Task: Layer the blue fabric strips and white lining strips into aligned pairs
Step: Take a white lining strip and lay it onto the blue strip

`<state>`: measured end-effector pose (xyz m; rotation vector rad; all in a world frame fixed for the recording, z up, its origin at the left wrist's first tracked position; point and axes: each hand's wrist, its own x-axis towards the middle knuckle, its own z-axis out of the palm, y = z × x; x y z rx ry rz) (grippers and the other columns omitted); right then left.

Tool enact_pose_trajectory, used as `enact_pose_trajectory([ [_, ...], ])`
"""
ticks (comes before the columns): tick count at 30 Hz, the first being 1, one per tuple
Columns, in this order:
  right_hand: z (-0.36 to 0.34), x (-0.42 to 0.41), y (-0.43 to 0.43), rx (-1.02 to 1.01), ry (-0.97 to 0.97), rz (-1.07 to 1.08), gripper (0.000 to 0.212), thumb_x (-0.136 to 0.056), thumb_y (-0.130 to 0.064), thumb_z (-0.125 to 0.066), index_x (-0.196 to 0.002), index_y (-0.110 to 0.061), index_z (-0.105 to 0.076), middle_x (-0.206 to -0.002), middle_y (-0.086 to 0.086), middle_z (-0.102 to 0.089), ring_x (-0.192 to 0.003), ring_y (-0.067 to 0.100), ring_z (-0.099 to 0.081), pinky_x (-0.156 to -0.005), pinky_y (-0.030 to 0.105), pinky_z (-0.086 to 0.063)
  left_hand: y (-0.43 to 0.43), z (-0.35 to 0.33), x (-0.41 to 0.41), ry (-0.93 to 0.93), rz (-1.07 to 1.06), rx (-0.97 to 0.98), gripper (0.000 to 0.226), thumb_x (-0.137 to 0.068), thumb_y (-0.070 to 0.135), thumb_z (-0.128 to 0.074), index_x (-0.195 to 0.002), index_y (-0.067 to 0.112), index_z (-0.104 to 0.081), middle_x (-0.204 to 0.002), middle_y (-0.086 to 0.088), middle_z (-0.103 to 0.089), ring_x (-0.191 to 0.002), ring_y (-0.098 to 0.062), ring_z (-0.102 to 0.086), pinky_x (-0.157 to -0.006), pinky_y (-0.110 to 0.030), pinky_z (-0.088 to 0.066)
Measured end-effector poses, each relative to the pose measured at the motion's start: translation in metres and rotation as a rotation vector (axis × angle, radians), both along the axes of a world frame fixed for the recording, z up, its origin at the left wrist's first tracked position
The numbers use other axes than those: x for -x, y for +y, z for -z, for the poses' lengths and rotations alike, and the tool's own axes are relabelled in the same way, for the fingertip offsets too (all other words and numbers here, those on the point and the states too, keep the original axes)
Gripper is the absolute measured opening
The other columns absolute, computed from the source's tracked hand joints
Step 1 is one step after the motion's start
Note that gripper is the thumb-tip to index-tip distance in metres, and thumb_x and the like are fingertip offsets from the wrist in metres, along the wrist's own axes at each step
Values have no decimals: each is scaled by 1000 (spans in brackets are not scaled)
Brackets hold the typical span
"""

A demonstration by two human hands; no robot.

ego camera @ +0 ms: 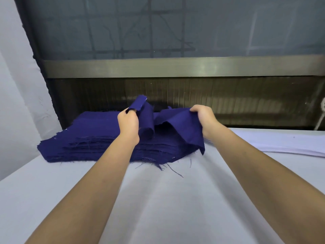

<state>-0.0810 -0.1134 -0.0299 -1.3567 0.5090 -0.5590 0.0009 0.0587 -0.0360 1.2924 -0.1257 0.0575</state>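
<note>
With both arms stretched forward, your left hand [128,124] and right hand [204,118] each gripped an end of a blue strip [179,127], fingers curled tight, just above the blue stack [84,138]; the white lining stack [288,143] lay to its right.

Blue stack, white lining
The frayed stack of blue strips [91,138] lies centre-left; one blue strip [177,127] I hold raised, crumpled, above it; white lining strips [290,145] lie flat at right
</note>
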Motion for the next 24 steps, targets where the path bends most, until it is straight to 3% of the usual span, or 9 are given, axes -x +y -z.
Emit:
enact_pose_trajectory([
  [4,1,23,-23,-212,-127,-5,14,-85,-18,-49,-73,-13,-53,-56,2,-62,-48,18,-57,-45,20,-45,-9,5,6,-43,74,-115,27,-94,14,-44,-72,25,-54,-73,0,-50,-82,-23,-46,-74,-37,-40],
  [6,3,32,-33,-272,-182,-25,17,-86,-17,-46,-72,-10,-51,-49,1,-60,-35,16,-52,-39,16,-40,-17,9,12,-89,131,-222,22,-95,20,-45,-83,30,-60,-84,2,-59,-89,-23,-55,-83,-40,-47],
  [9,4,41,-49,-323,-232,-54,17,-86,-18,-43,-73,-9,-49,-48,1,-54,-32,15,-42,-42,18,-34,-31,17,19,-198,237,-437,30,-97,23,-44,-124,24,-58,-114,3,-61,-99,-16,-56,-89,-34,-47],
  [11,2,46,-58,-364,-269,-55,17,-87,-18,-42,-74,-10,-50,-55,1,-51,-33,13,-37,-43,20,-31,-40,22,22,-314,286,-624,42,-96,18,-45,-138,19,-47,-134,1,-53,-116,-17,-51,-95,-28,-41],
  [13,0,51,-65,-374,-291,-47,18,-88,-18,-42,-74,-11,-51,-54,1,-52,-34,13,-40,-44,21,-33,-50,25,26,-385,306,-841,57,-91,20,-55,-145,20,-34,-145,-1,-41,-129,-22,-41,-101,-30,-36],
  [15,-1,57,-68,-347,-292,-54,20,-90,-17,-43,-74,-11,-54,-52,0,-57,-38,14,-48,-47,23,-35,-57,26,31,-418,315,-1102,73,-84,29,-64,-147,28,-26,-147,-1,-32,-131,-28,-34,-104,-38,-33],
  [17,0,60,-70,-348,-281,-61,17,-90,-18,-46,-78,-11,-57,-57,0,-63,-46,15,-56,-50,22,-40,-63,26,39,-474,330,-1283,79,-80,36,-67,-146,36,-23,-145,2,-26,-128,-27,-29,-100,-37,-27],
  [21,3,61,-69,-375,-246,-67,13,-91,-18,-51,-88,-8,-59,-71,4,-66,-52,16,-60,-48,21,-46,-71,25,49,-582,376,-1250,66,-83,34,-66,-140,37,-33,-143,4,-27,-127,-24,-27,-96,-33,-23],
  [24,4,59,-69,-365,-223,-33,11,-92,-16,-54,-97,-6,-58,-82,8,-66,-62,18,-62,-45,20,-48,-72,24,62,-688,397,-990,54,-91,27,-58,-138,35,-35,-141,5,-34,-130,-22,-28,-107,-39,-26],
])
